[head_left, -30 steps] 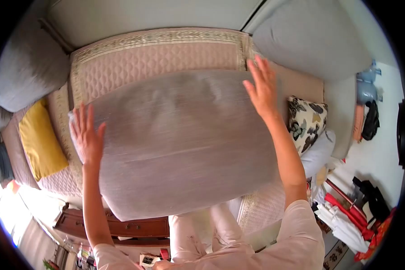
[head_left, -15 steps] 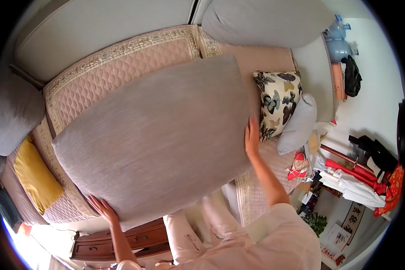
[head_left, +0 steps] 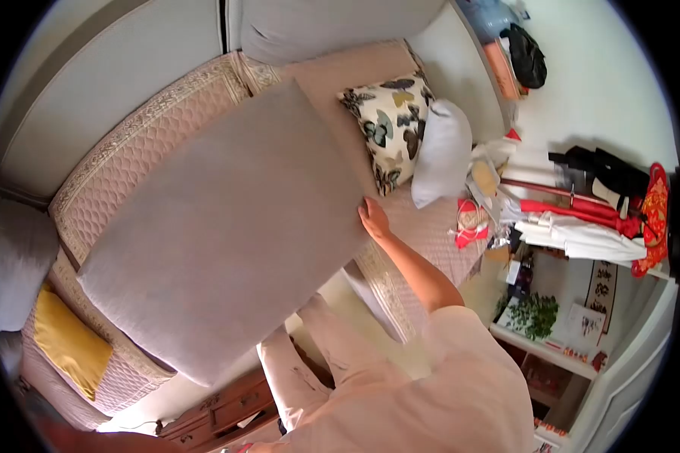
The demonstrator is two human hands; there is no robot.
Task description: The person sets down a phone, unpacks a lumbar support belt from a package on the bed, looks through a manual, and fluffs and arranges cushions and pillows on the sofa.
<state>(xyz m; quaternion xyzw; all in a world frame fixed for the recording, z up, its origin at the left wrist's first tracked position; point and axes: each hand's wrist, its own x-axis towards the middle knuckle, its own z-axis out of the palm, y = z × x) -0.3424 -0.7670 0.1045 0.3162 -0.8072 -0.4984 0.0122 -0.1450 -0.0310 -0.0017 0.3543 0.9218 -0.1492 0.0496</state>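
Right of centre, the edge of a large grey cushion (head_left: 223, 219) is touched by the right hand (head_left: 374, 220) (whether pinched, and how the left hand is held, cannot be told). The cushion is seen, centre-left, overlapping a quilted cover (head_left: 127, 161); beyond, upper centre, a butterfly-patterned pillow (head_left: 393, 132) is shown.

Single head-worn camera; wide round field, corners black. It faces forward and steeply down over the grey sofa cushion (head_left: 219, 219), near enough that this spans mid-view; the wearer's trousers (head_left: 340, 343) show on its near side, the sofa backrest (head_left: 113, 90) beyond it.
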